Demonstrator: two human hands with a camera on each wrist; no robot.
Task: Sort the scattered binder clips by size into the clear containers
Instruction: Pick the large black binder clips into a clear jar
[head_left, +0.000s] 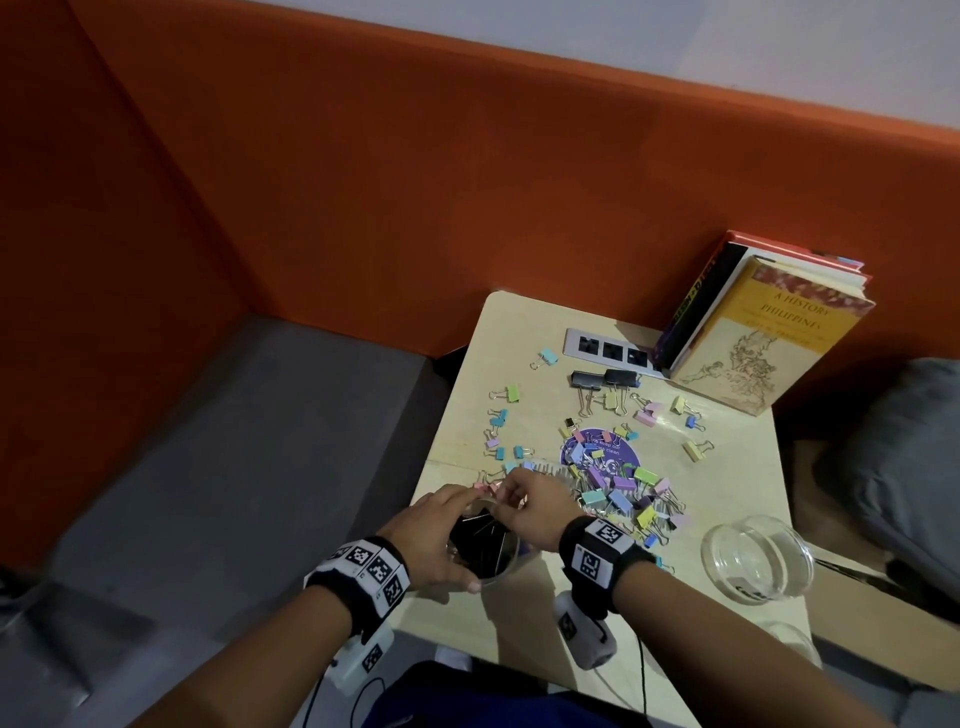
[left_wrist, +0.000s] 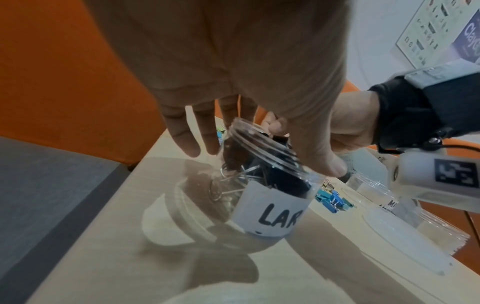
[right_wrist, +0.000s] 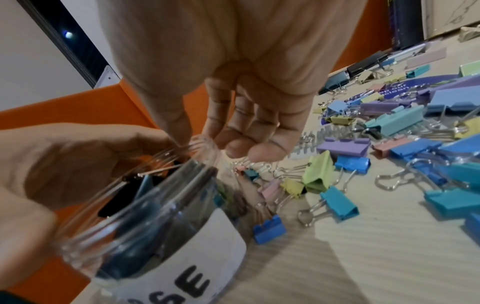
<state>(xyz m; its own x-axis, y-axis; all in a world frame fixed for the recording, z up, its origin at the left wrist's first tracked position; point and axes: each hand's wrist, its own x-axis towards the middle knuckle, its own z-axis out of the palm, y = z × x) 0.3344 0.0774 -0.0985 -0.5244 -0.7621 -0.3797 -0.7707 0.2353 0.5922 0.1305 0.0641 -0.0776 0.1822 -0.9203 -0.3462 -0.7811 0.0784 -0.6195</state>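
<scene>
The left hand is wrapping thumb and fingers around the rim of the clear jar, whose label shows part of the word "large", and is tilting it toward the heap. The jar, our landmark, is sitting at the near edge of the small table, already holding black binder clips with steel handles. Directly over the jar's mouth, the right hand is hovering with fingers loosely curled and nothing visible between them, so a large clip is probably just being dropped in; whether one has left the fingers cannot be told.

Right of the jar, an empty clear container is waiting. Just beyond the jar, the pastel clips are lying heaped over a purple sticker, with strays spreading farther out. Farther still, two big black clips are lying near a grey socket plate, and books are leaning behind them.

Judging by this, the large-size step is nearly finished. The next move is calling for a long reach past the heap to those two black clips, pinching one by its body.
</scene>
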